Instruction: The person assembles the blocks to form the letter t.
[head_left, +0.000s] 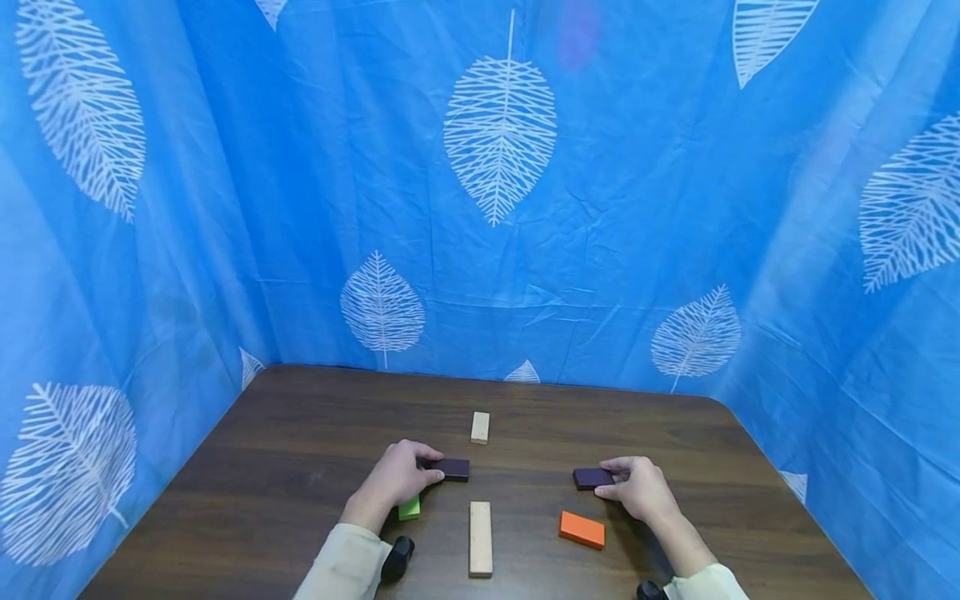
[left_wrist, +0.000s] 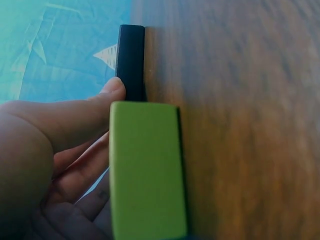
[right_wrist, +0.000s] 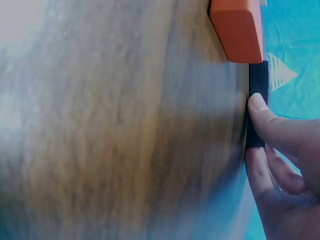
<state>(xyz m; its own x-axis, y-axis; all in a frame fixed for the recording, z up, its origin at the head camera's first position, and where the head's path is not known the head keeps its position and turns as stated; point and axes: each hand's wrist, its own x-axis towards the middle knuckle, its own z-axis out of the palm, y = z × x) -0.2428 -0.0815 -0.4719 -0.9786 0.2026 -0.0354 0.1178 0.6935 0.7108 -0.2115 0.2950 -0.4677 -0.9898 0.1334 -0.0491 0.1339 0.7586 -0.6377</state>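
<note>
My left hand (head_left: 395,475) pinches the left end of a dark block (head_left: 455,469) between thumb and fingers, low over the table. A green block (head_left: 409,507) lies just below that hand, partly hidden by the wrist; in the left wrist view the green block (left_wrist: 147,170) stands large in front of the dark one. On the other side, my right hand (head_left: 637,489) grips the right end of a second dark, purplish block (head_left: 592,478). Its thumb lies along the block's near side. Nearer to me than this block lies an orange block (head_left: 582,530).
Between the hands, a long pale wooden block (head_left: 481,540) lies lengthwise near the front. A shorter pale block (head_left: 480,427) lies farther back. The brown wooden table (head_left: 337,400) is enclosed by a blue curtain (head_left: 600,208) with white leaves at the back and sides.
</note>
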